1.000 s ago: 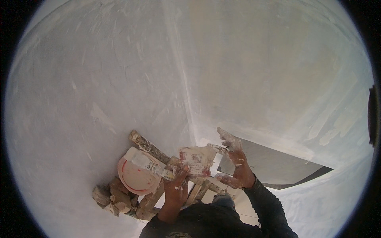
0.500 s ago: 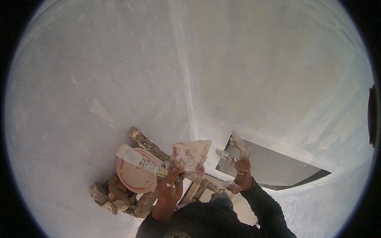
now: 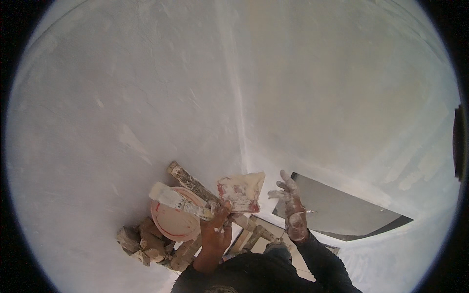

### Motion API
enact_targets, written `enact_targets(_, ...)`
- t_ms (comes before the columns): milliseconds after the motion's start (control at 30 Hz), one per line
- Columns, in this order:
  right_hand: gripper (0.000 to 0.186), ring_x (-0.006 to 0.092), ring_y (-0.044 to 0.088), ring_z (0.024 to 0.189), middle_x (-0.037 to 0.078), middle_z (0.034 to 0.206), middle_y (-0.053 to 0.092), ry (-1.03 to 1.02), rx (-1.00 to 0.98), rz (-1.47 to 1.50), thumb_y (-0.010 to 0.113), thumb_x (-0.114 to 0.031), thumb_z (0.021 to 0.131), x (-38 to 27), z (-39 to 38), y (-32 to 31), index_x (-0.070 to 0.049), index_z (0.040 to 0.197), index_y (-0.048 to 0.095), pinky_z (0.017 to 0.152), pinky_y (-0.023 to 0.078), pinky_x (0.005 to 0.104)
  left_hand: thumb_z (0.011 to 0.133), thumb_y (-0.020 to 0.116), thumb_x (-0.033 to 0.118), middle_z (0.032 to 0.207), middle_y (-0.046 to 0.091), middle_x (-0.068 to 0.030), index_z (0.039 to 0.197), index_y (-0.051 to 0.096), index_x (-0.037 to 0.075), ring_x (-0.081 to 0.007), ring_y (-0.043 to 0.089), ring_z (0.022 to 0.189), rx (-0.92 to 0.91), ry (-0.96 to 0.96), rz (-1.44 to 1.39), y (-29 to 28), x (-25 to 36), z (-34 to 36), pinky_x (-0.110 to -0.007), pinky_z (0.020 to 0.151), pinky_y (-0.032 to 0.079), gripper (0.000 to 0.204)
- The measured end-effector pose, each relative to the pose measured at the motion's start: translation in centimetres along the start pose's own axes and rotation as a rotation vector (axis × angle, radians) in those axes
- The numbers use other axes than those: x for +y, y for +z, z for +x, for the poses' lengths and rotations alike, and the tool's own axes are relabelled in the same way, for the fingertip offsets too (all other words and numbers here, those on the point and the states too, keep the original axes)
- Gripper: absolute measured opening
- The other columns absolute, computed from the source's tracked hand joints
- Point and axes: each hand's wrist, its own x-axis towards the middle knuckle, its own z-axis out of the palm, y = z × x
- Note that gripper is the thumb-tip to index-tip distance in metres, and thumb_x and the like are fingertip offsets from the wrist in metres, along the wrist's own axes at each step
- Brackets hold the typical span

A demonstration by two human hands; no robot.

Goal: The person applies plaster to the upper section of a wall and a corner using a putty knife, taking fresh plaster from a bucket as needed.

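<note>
Gripping, in the head view, a flat, putty-smeared red plate (image 3: 239, 193) right of the round pinkish-white bucket (image 3: 176, 224) and a white-coated flat scraper (image 3: 168, 196) overlapping it, both likely light, stiff, slick and best held by their near ends, the left hand (image 3: 217, 229) is closed, the whitened right hand (image 3: 294, 206), farther right, spread, apparently empty.

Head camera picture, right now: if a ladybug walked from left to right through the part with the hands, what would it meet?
Lumpy brown bundle → round pinkish bucket → left hand → smeared, red-edged plate → right hand → most of the grey panel.
</note>
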Motion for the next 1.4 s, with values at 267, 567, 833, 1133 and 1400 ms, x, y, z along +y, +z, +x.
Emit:
enact_targets(267, 0.097, 0.0371, 0.035, 0.132, 0.022, 0.153, 0.024, -0.238, -0.107, -0.314, 0.051, -0.071, 0.081, -1.2, 3.2, -1.2, -0.006, 0.148, 0.028, 0.105, 0.033, 0.0512, 0.08, 0.063, -0.004, 0.11, 0.065, -0.0166, 0.117, 0.061, 0.002, -0.0271, 0.064, 0.099, 0.001, 0.288, 0.327, -1.5, -2.5, 0.7, -0.039, 0.083, 0.051, 0.038)
enact_targets(567, 0.049, 0.0331, 0.062, 0.101, 0.025, 0.121, 0.059, 0.234, 0.077, 0.057, 0.058, -0.02, 0.094, 0.4, -1.4, 7.0, 0.006, 0.133, 0.044, 0.086, 0.049, 0.0414, 0.083, 0.057, -0.006, 0.115, 0.065, -0.0199, 0.13, 0.055, 0.009, -0.0333, 0.065, 0.104, -0.15, 0.3, 0.568, 1.4, -0.3, 0.3, -0.042, 0.086, 0.051, 0.05)
enact_targets(833, 0.036, 0.0219, 0.063, 0.087, 0.019, 0.103, 0.062, -0.126, 0.246, 0.125, 0.044, -0.017, 0.1, -2.3, 8.4, 10.1, 0.013, 0.118, 0.053, 0.071, 0.053, 0.0313, 0.097, 0.048, 0.007, 0.124, 0.06, -0.0202, 0.132, 0.043, -0.002, -0.0273, 0.062, 0.112, -0.129, 0.102, 0.156, -1.2, 0.8, 1.9, -0.034, 0.093, 0.05, 0.037)
enact_targets(1133, 0.04, 0.0331, 0.062, 0.11, 0.022, 0.121, 0.062, -0.362, 0.14, -0.43, 0.059, -0.006, 0.085, -3.5, 29.3, 17.4, 0.004, 0.124, 0.058, 0.094, 0.048, 0.0388, 0.094, 0.059, 0.018, 0.101, 0.06, -0.0149, 0.102, 0.051, 0.0, -0.0256, 0.06, 0.1, 0.491, 0.257, -0.133, -7.6, 8.0, -3.8, -0.036, 0.085, 0.05, 0.021)
enact_targets(1400, 0.04, 0.0388, 0.06, 0.107, 0.024, 0.126, 0.056, -0.52, -0.069, -1.032, 0.057, -0.008, 0.084, 3.0, 24.9, 19.8, 0.0, 0.124, 0.058, 0.087, 0.051, 0.0465, 0.095, 0.057, 0.023, 0.092, 0.055, -0.0087, 0.096, 0.049, 0.003, -0.0172, 0.055, 0.081, 0.915, 0.437, 0.045, -12.7, 10.0, -4.3, -0.03, 0.075, 0.048, 0.022)
